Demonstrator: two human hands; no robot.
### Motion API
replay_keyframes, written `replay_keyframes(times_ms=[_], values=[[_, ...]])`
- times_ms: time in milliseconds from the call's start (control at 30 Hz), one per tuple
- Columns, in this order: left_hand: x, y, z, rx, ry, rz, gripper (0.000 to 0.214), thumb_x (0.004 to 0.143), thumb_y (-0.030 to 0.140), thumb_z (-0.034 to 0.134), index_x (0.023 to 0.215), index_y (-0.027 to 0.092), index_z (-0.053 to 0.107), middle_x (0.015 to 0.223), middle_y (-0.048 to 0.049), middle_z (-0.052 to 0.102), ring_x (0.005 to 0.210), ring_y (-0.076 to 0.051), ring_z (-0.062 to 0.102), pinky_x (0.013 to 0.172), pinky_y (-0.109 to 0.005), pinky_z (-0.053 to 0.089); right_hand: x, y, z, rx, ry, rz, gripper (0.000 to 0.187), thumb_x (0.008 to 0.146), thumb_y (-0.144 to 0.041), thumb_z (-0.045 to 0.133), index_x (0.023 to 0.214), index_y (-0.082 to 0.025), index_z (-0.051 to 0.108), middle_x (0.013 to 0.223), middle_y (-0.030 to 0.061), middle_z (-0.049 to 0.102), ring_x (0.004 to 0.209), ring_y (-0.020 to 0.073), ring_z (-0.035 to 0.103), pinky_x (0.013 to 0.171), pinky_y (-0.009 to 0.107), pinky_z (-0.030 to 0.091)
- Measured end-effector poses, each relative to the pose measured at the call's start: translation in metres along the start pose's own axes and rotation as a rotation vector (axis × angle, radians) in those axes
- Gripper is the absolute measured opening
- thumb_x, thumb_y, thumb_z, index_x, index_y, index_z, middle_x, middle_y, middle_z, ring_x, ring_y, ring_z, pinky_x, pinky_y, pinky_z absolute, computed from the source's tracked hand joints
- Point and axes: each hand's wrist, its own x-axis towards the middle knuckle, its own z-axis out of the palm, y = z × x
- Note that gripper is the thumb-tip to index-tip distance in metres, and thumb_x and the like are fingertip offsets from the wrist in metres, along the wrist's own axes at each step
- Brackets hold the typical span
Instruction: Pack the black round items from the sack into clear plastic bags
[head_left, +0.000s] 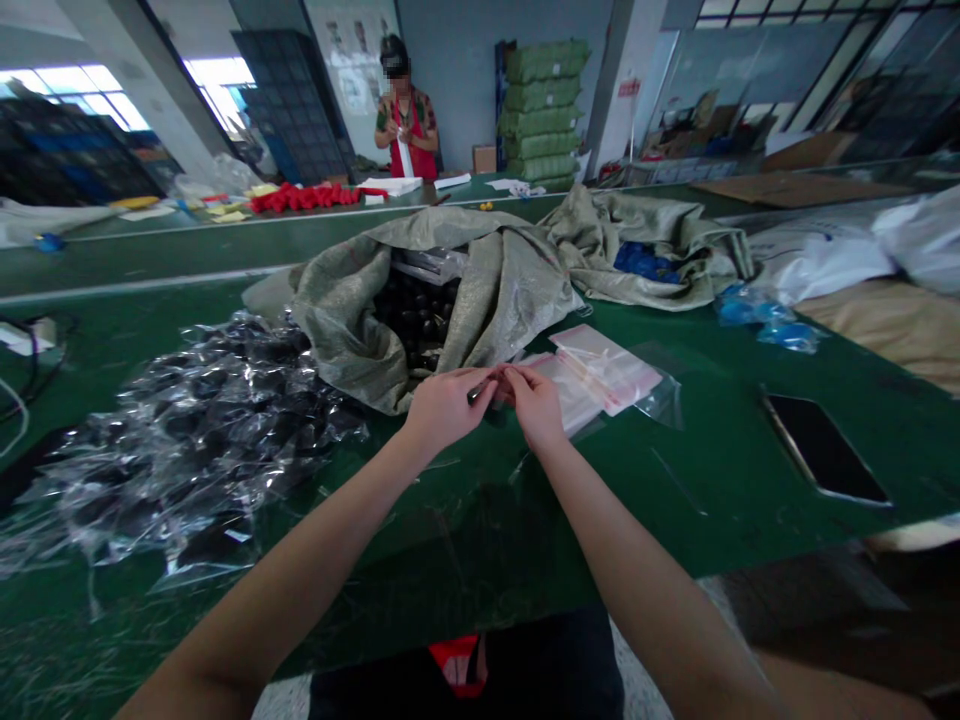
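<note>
My left hand (444,407) and my right hand (534,405) meet in front of me over the green table (705,480). Both are pinched together on a small dark item (480,392) and what looks like a clear bag hanging below them; I cannot make it out well. Just behind my hands lies an open grey-green woven sack (480,290) with dark pieces inside. A stack of clear zip bags (600,372) with pink strips lies right beside my right hand.
A heap of filled clear bags (187,440) covers the table's left side. A dark phone (825,448) lies at the right. More sacks, blue bags (765,320) and white bags lie further back. A person (409,120) stands at a far table with red items.
</note>
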Motion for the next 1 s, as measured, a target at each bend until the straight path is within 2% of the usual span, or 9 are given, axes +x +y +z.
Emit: replay_keyframes(times_ms=[167, 267, 433, 533, 633, 867, 1000], values=[[0.008, -0.013, 0.002, -0.039, 0.048, -0.046, 0.022, 0.086, 0.036, 0.064, 0.098, 0.022, 0.074, 0.099, -0.0044, 0.074, 0.09, -0.019, 0.068, 0.084, -0.03, 0.053, -0.003, 0.0, -0.001, -0.152, -0.114, -0.111, 0.022, 0.078, -0.04, 0.065, 0.081, -0.02, 0.072, 0.079, 0.0033, 0.074, 0.073, 0.0186, 0.07, 0.073, 0.034, 0.059], [0.009, -0.015, -0.001, -0.039, 0.045, -0.064, 0.02, 0.087, 0.034, 0.06, 0.096, 0.021, 0.074, 0.097, -0.0046, 0.074, 0.088, -0.018, 0.068, 0.084, -0.029, 0.053, -0.007, -0.005, -0.001, -0.22, -0.127, -0.133, 0.022, 0.079, -0.04, 0.064, 0.082, -0.02, 0.072, 0.079, 0.0037, 0.074, 0.072, 0.0194, 0.07, 0.071, 0.033, 0.059], [0.004, -0.001, -0.007, 0.118, 0.036, -0.148, 0.022, 0.088, 0.031, 0.054, 0.094, 0.02, 0.073, 0.098, -0.0061, 0.074, 0.087, -0.019, 0.068, 0.079, -0.029, 0.051, -0.011, -0.01, -0.001, -0.505, -0.052, -0.247, 0.018, 0.08, -0.036, 0.064, 0.08, -0.019, 0.069, 0.074, 0.0041, 0.073, 0.068, 0.0191, 0.069, 0.068, 0.031, 0.055], [0.0, 0.01, -0.009, 0.27, 0.031, -0.213, 0.025, 0.09, 0.033, 0.049, 0.093, 0.021, 0.071, 0.097, -0.0063, 0.072, 0.079, -0.02, 0.068, 0.069, -0.03, 0.049, -0.015, -0.013, 0.0, -0.736, 0.045, -0.376, 0.016, 0.082, -0.034, 0.063, 0.074, -0.019, 0.065, 0.07, 0.0034, 0.07, 0.064, 0.0177, 0.066, 0.066, 0.03, 0.051], [-0.002, 0.017, -0.009, 0.378, 0.024, -0.226, 0.029, 0.093, 0.035, 0.044, 0.095, 0.021, 0.07, 0.097, -0.0066, 0.071, 0.072, -0.021, 0.068, 0.06, -0.03, 0.046, -0.022, -0.017, 0.004, -0.874, 0.098, -0.461, 0.017, 0.084, -0.032, 0.06, 0.072, -0.019, 0.06, 0.068, 0.0031, 0.067, 0.061, 0.0164, 0.063, 0.064, 0.028, 0.048], [0.002, 0.015, -0.008, 0.45, 0.075, -0.223, 0.027, 0.092, 0.033, 0.046, 0.09, 0.022, 0.07, 0.095, -0.0034, 0.072, 0.067, -0.02, 0.068, 0.052, -0.028, 0.038, -0.032, -0.022, 0.011, -0.972, 0.067, -0.492, 0.015, 0.085, -0.027, 0.056, 0.071, -0.019, 0.055, 0.067, 0.0024, 0.063, 0.063, 0.0163, 0.06, 0.063, 0.028, 0.043], [0.001, 0.01, -0.007, 0.469, 0.106, -0.107, 0.033, 0.095, 0.034, 0.042, 0.083, 0.02, 0.069, 0.086, -0.0028, 0.071, 0.063, -0.018, 0.066, 0.049, -0.027, 0.034, -0.033, -0.023, 0.012, -0.978, 0.091, -0.46, 0.016, 0.084, -0.027, 0.054, 0.069, -0.02, 0.051, 0.064, 0.0008, 0.058, 0.059, 0.015, 0.055, 0.06, 0.028, 0.039]])
